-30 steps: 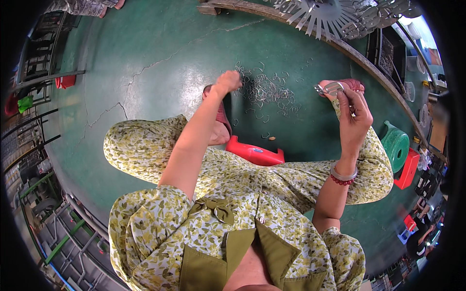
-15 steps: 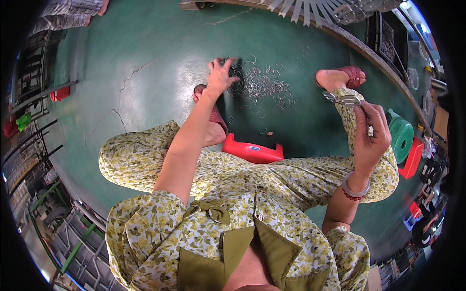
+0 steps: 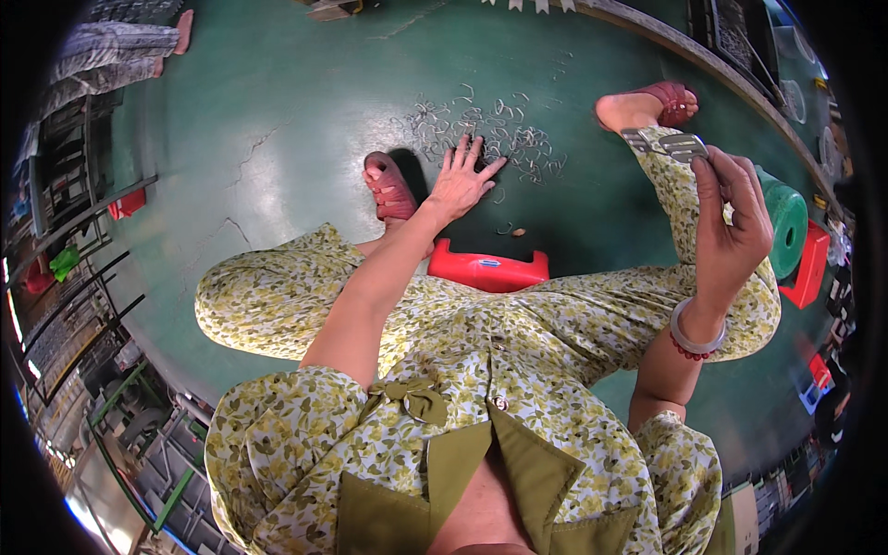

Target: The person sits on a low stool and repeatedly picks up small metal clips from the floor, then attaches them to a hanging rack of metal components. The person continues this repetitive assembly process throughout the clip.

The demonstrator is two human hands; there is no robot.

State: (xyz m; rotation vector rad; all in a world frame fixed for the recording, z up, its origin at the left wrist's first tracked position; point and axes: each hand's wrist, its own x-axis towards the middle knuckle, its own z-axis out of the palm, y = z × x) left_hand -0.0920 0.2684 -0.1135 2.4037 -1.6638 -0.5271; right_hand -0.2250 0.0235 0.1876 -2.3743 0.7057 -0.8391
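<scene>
On the green floor, a loose pile of small curved metal pieces is scattered between my feet. My left hand reaches over the near side of this pile, fingers spread and fingertips at the pieces; I see nothing gripped in it. At the right, my right hand is raised above my knee. Its thumb and fingers pinch flat grey slotted metal pieces, which stick out to the left past the fingertips. How many it holds is hidden by the fingers.
A red plastic stool is under me, between my legs. Beside my right knee are a green round object and a red box. A long wooden edge runs along the far right. Another person's legs show at the far left.
My left hand has come down and nearer, from the pile's left edge onto its near side. My right hand still holds the slotted pieces, slightly farther right. The view has shifted a little.
</scene>
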